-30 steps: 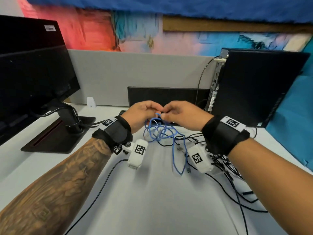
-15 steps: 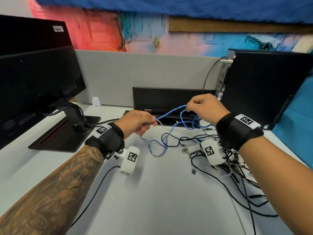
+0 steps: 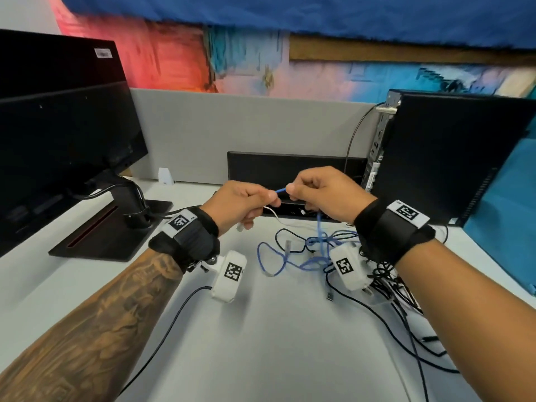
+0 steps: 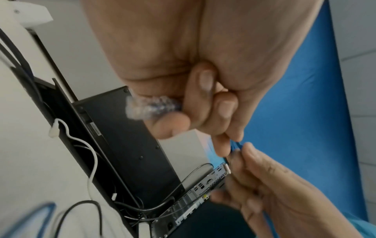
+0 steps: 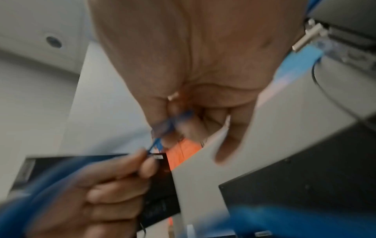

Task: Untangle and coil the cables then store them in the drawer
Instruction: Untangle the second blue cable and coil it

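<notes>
The white table carries a black monitor on the left, a black upright computer tower on the right, and between them a loose tangle of thin black cables spread over its right half. Half a second ago the hands were well apart, the right one raised and drawing a long run of the thin blue network cable up and away from the pile. Now they have come back together above the table's far middle, close to each other, with only a short taut piece of blue showing between them.

The left hand has its fingers curled round the cable's end; in the left wrist view its clear plastic plug sticks out of the fist. The right hand pinches the blue cable between thumb and fingertips, and the rest hangs down from it into loops still lying among the black cables.

I read this as the hands resetting for another pull or the first coil turn. The blue cable is only partly free, and no drawer is in view.
</notes>
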Tool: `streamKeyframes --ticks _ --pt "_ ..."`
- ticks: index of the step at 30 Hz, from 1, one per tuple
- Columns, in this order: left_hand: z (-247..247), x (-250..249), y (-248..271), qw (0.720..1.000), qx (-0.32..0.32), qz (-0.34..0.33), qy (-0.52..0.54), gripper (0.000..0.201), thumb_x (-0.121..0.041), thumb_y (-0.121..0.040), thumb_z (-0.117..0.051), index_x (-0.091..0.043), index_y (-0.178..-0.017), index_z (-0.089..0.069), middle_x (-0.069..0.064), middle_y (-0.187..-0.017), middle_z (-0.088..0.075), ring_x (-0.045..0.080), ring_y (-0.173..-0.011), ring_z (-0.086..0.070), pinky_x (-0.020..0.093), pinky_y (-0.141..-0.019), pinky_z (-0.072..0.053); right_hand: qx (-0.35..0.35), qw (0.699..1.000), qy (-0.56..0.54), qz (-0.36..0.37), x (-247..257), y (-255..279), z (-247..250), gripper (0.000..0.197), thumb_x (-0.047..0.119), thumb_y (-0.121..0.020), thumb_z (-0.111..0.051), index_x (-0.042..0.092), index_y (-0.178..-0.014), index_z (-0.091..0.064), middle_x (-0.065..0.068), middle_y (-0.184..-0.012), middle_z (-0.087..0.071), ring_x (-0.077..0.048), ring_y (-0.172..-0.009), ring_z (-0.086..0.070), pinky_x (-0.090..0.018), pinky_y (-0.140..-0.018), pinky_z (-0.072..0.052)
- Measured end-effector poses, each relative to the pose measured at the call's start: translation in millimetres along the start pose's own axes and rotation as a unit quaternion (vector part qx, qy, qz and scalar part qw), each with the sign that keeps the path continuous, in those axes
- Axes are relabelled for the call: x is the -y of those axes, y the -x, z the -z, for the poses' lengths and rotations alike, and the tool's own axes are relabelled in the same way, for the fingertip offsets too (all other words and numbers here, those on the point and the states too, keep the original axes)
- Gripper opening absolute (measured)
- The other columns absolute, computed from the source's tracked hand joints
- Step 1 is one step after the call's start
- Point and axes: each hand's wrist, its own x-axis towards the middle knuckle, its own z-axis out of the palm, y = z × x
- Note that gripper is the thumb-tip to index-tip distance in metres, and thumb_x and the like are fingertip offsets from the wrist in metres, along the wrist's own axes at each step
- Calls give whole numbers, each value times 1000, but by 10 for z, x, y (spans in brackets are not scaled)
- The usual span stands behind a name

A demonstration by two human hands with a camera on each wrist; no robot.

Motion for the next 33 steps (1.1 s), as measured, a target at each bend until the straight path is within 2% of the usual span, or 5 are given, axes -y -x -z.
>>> streamKeyframes --ticks 7,11,21,27,33 --pt "196 50 88 961 98 85 246 26 -21 -87 -45 -8 -75 -64 -6 -47 -27 12 -44 -16 28 -52 -30 -24 918 -393 -49 -171 -116 -90 23 0 -101 -50 5 -110 -70 -4 -73 -59 -14 -62 -56 -28 -61 -52" --pt "279 79 99 912 116 27 393 29 -13 -82 -35 -9 -85 -64 -6 -51 -38 12 -47 -21 28 -60 -43 -21 960 -268 -79 -240 -166 -463 20 14 -103 -55 12 -102 -75 0 -70 -54 -11 -51 -35 -21 -45 -26" --pt "214 401 -234 873 -115 -24 473 22 -13 -106 -38 -6 -110 -58 13 -107 -74 23 -101 -72 33 -86 -59 135 988 22 -71 -43 87 -750 32 38 -104 -51 17 -107 -75 4 -69 -54 -2 -55 -47 -21 -62 -42" --pt "53 579 -343 937 -185 -33 293 17 -8 -103 -48 -2 -109 -62 15 -106 -73 28 -101 -72 36 -89 -55 116 991 44 -42 42 120 -565 31 34 -98 -63 12 -76 -66 5 -57 -45 -13 -52 -42 -34 -53 -46" --pt "-48 372 -345 996 -64 -42 50 23 -4 -100 -45 -4 -90 -66 1 -69 -64 13 -60 -56 26 -67 -47 -54 994 -97 8 -16 -50 -134 12 21 -93 -71 15 -84 -77 1 -56 -59 -14 -53 -47 -27 -54 -39"
